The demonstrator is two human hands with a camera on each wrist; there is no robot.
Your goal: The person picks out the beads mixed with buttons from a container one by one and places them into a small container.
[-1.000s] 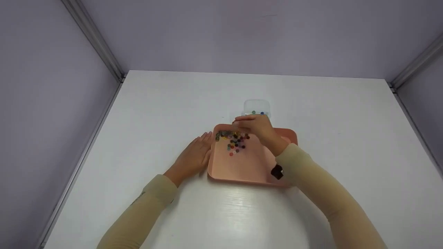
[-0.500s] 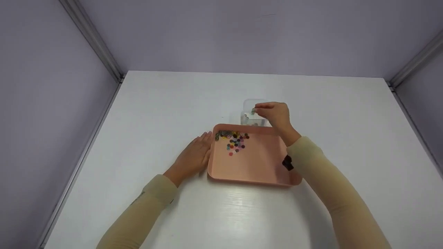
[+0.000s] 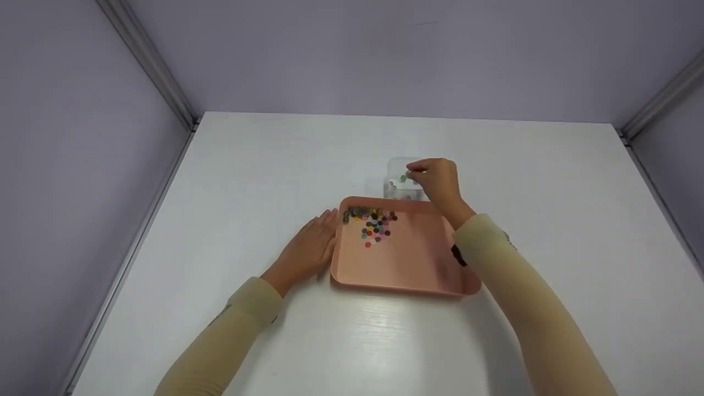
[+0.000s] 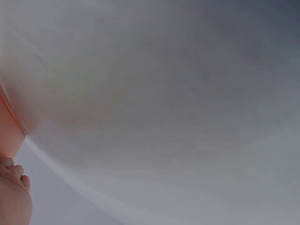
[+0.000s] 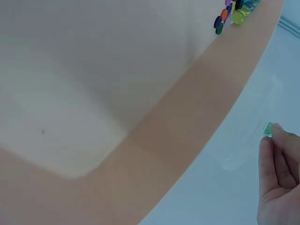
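A pink tray (image 3: 404, 267) lies mid-table with a heap of small coloured buttons (image 3: 372, 224) in its far left corner. Just behind it stands a small clear box (image 3: 397, 186) holding a few buttons. My right hand (image 3: 421, 170) hovers over that box with its fingers curled together. In the right wrist view a small green button (image 5: 267, 130) sits pinched at my right hand's (image 5: 270, 133) fingertips, above the box (image 5: 243, 136). My left hand (image 3: 322, 228) lies flat on the table, straight fingers touching the tray's left rim (image 4: 9, 126).
The white table (image 3: 231, 165) is walled by pale panels on the left, back and right, with metal corner rails (image 3: 148, 60). The tray's near half holds no buttons.
My right hand went from the button heap in the tray to above the clear box, then lifted slightly. The left hand and the tray have not moved.
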